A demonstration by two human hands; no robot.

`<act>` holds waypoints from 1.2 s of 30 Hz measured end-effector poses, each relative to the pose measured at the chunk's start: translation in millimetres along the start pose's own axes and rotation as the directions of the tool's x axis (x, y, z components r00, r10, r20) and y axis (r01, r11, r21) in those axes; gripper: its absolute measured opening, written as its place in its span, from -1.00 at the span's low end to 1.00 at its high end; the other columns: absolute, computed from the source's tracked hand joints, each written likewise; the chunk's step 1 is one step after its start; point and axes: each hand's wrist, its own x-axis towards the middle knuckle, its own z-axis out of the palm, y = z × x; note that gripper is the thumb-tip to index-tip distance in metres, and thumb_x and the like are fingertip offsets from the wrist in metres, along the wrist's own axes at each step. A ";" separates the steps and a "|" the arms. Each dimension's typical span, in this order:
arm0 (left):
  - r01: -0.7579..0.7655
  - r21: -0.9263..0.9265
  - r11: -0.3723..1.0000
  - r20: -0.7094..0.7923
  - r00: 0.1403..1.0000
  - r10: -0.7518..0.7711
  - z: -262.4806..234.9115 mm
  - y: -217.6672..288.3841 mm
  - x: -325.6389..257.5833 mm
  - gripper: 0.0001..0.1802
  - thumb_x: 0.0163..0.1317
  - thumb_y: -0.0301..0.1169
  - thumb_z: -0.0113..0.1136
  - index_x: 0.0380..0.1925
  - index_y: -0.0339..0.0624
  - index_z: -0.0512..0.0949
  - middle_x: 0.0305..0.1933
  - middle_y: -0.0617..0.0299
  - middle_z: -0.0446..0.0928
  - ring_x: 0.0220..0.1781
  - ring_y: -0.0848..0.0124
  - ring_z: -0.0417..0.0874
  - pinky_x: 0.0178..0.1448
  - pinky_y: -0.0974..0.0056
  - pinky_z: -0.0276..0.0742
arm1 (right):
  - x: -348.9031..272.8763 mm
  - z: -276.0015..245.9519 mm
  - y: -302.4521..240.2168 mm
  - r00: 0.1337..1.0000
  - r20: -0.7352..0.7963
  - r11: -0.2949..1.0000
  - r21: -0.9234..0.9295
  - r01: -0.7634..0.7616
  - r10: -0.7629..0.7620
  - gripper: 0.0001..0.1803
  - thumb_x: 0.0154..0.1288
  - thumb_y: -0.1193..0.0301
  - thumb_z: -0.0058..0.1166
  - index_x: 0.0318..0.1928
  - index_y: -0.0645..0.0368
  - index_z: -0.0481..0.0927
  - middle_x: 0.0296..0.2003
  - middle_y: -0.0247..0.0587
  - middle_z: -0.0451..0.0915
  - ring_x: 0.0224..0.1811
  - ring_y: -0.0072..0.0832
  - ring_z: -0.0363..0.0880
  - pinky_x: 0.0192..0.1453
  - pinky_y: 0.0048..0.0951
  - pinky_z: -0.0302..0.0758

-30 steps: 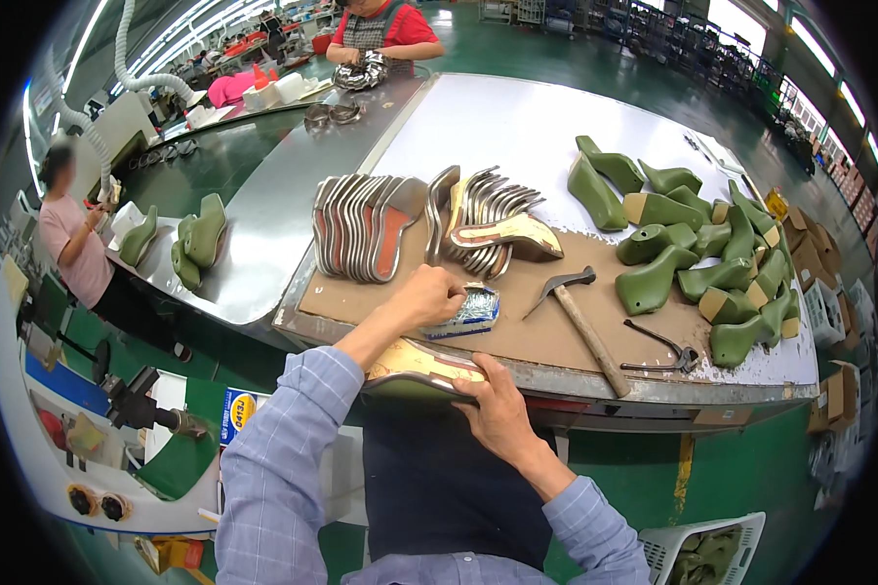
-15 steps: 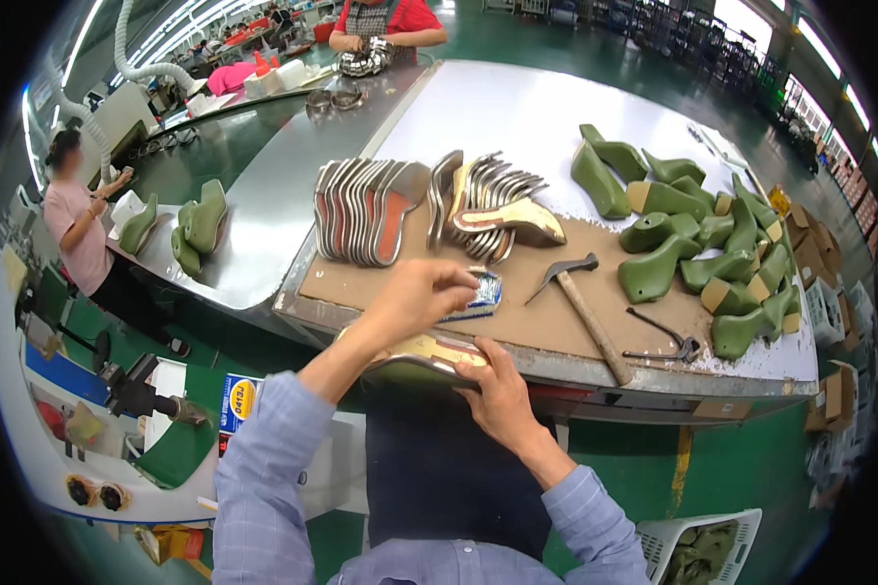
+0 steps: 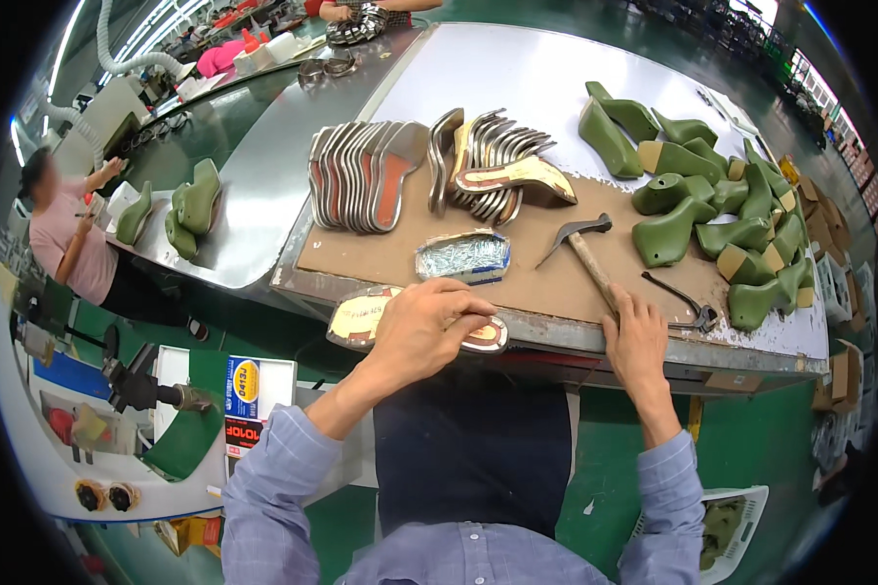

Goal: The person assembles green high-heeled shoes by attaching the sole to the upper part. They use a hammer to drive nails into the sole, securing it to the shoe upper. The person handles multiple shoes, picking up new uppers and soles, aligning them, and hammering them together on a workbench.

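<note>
A shoe last with a cream insole (image 3: 359, 314) on its upturned sole lies at the bench's front edge. My left hand (image 3: 421, 327) is over the insole's middle, thumb and forefinger pinched together; whatever they hold is too small to make out. My right hand (image 3: 639, 336) closes on the handle end of a hammer (image 3: 591, 263), whose head still rests on the brown board. An open box of small metal nails (image 3: 463, 258) sits just beyond my left hand. Pincers (image 3: 688, 304) with dark handles lie right of the hammer.
Behind the nail box stand a row of metal-edged insoles (image 3: 361, 180) and a second stack topped by a cream insole (image 3: 517, 177). Green shoe lasts (image 3: 668, 234) pile up at right. A white basket (image 3: 751, 526) is on the floor; a person in pink (image 3: 63, 229) stands at left.
My right hand has left the last and moved right onto the hammer handle. My left hand has come back from the nail box to the insole, fingers pinched.
</note>
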 end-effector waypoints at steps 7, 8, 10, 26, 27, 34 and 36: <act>-0.050 0.116 0.992 0.028 0.999 0.047 8.8 -9.9 2.2 -0.90 0.23 -0.30 0.35 -0.34 -0.03 0.73 -0.04 0.26 0.75 0.32 0.09 0.57 0.28 0.03 0.38 | 16.5 -20.8 -1.5 0.977 0.190 0.982 0.143 -0.126 0.098 -0.52 0.42 0.52 -0.01 0.33 0.01 0.45 -0.09 0.04 0.55 -0.23 -0.08 0.62 -0.19 -0.11 0.56; -0.053 0.131 0.990 0.040 0.998 0.048 9.9 -6.6 3.2 -0.91 0.23 -0.31 0.35 -0.35 -0.04 0.73 -0.04 0.28 0.75 0.33 0.09 0.56 0.28 0.03 0.38 | 11.2 0.0 9.3 0.970 -0.216 0.941 0.291 0.172 -0.110 -0.52 0.51 0.50 -0.11 0.39 0.03 0.37 -0.31 -0.11 0.53 -0.46 -0.32 0.54 -0.37 -0.29 0.51; -0.013 0.131 0.991 0.055 0.998 0.006 6.1 -9.3 0.4 -0.91 0.21 -0.33 0.35 -0.36 -0.06 0.73 -0.07 0.29 0.76 0.32 0.11 0.57 0.27 0.03 0.39 | -1.8 -20.9 -23.2 0.983 0.044 0.668 0.729 -0.153 0.177 -0.52 0.56 0.47 -0.16 0.44 0.05 0.30 -0.41 -0.26 0.46 -0.55 -0.52 0.41 -0.47 -0.45 0.40; -0.023 0.134 0.991 0.098 0.995 0.010 4.7 -5.4 3.3 -0.92 0.20 -0.38 0.32 -0.37 -0.12 0.71 -0.16 0.25 0.76 -0.08 0.19 0.69 0.15 0.12 0.48 | -92.7 -80.6 -46.0 0.998 -0.037 0.561 0.828 0.005 0.046 -0.49 0.50 0.35 0.14 0.34 0.25 0.36 -0.20 -0.13 0.68 -0.35 -0.63 0.56 -0.27 -0.56 0.53; -0.037 0.133 0.990 0.084 0.996 0.026 6.3 -8.5 1.9 -0.92 0.19 -0.38 0.33 -0.37 -0.12 0.71 -0.17 0.25 0.76 -0.12 0.19 0.69 0.14 0.12 0.48 | -91.8 -83.1 -47.9 0.999 -0.025 0.549 0.836 0.004 0.031 -0.49 0.50 0.35 0.14 0.34 0.25 0.37 -0.18 -0.11 0.69 -0.34 -0.63 0.57 -0.26 -0.55 0.54; -0.157 0.112 0.981 0.039 0.987 0.154 8.1 -6.8 1.2 -0.92 0.14 -0.37 0.39 -0.41 -0.10 0.73 -0.34 0.20 0.72 -0.24 0.13 0.67 -0.02 0.10 0.50 | -81.0 -100.0 -57.5 0.989 -0.130 0.559 0.816 0.146 -0.069 -0.50 0.49 0.43 0.12 0.35 0.22 0.34 -0.33 -0.14 0.62 -0.46 -0.59 0.50 -0.39 -0.53 0.47; -0.148 0.137 0.980 0.040 0.989 0.144 6.1 -4.6 1.0 -0.92 0.12 -0.36 0.40 -0.42 -0.09 0.73 -0.39 0.17 0.69 -0.27 0.11 0.66 -0.08 0.07 0.50 | -81.8 -105.5 -60.4 0.982 -0.173 0.509 0.840 0.190 -0.082 -0.51 0.50 0.46 0.10 0.36 0.18 0.33 -0.37 -0.15 0.61 -0.46 -0.59 0.50 -0.42 -0.52 0.46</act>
